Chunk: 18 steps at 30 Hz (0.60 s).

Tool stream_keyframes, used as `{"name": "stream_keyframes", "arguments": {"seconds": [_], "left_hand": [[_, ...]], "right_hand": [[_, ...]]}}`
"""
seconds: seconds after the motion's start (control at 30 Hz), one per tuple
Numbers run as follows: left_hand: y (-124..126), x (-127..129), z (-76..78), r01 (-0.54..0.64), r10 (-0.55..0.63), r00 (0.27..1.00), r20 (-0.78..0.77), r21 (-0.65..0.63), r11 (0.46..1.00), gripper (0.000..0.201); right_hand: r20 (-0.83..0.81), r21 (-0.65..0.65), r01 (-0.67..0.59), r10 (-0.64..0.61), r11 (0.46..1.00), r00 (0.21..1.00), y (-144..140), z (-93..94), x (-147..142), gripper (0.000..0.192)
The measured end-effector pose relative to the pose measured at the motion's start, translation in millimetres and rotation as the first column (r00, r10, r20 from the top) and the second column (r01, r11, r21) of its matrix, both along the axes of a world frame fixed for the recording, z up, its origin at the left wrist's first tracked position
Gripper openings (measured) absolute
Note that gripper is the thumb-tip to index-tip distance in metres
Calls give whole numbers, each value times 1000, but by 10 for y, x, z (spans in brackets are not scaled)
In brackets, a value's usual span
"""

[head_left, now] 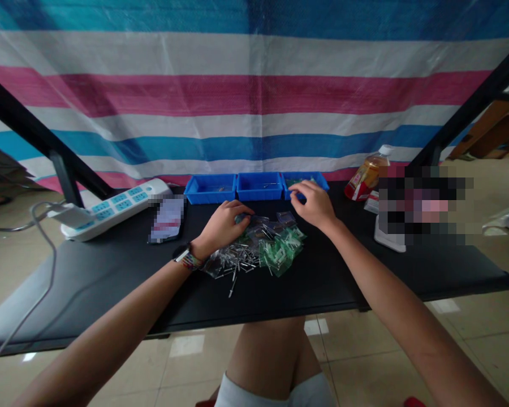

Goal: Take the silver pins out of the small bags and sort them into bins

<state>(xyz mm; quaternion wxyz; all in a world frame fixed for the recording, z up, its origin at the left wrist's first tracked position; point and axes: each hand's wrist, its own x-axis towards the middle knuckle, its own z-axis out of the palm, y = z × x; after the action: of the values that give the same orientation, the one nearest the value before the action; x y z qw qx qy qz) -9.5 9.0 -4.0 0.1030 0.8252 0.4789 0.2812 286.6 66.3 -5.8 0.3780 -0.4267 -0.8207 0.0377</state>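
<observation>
My left hand (pixel 227 225) hovers over the left of the pile, thumb and fingers curled around a small bluish bit I cannot make out. Beneath it lie many loose metal pins, apparently rivets (pixel 240 257), partly on clear plastic. Green plastic bags (pixel 282 251) with pale pieces are heaped to their right, and small clear bags (pixel 265 226) lie behind. My right hand (pixel 313 203) is at the front edge of the right blue bin (pixel 320 180), fingers bent toward the thumb; anything between the tips is too small to see.
Two more blue bins, the middle one (pixel 258 195) and the left one (pixel 210 198), hold a few small pieces. A power strip (pixel 119 209) and a phone (pixel 167 220) lie left. A drink bottle (pixel 367 172) stands right, beside a blurred-out patch. Striped sheeting (pixel 254 93) hangs behind the black table (pixel 322 285).
</observation>
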Motion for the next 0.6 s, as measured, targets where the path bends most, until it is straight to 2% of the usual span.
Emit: {"name": "stream_keyframes", "arguments": {"seconds": [0.07,0.13,0.3,0.4,0.5,0.57,0.6], "left_hand": [[-6,1,1,14,-13,1000,20,-25,1000,29],[-16,6,6,20,-19,999,39,-27,999,28],[-27,22,12,32,-30,997,66,-35,999,28],[-34,28,21,33,-30,997,71,-35,999,29],[-53,46,49,37,-35,995,89,-18,999,30],[-71,69,76,67,-63,986,155,-18,998,31],[-79,82,88,92,-84,975,208,-31,995,32]], "right_hand": [[57,-137,-183,193,973,980,-69,16,-73,16],[110,-213,-278,306,937,946,-113,18,-101,14],[163,-259,-324,372,910,914,-126,13,-64,18],[141,-217,-312,346,925,928,-110,20,-57,17],[-13,-149,-279,280,949,960,-117,17,-126,19],[-249,-188,-297,247,936,937,-146,-3,-225,19],[-384,-241,-335,227,911,895,-169,-19,-287,20]]}}
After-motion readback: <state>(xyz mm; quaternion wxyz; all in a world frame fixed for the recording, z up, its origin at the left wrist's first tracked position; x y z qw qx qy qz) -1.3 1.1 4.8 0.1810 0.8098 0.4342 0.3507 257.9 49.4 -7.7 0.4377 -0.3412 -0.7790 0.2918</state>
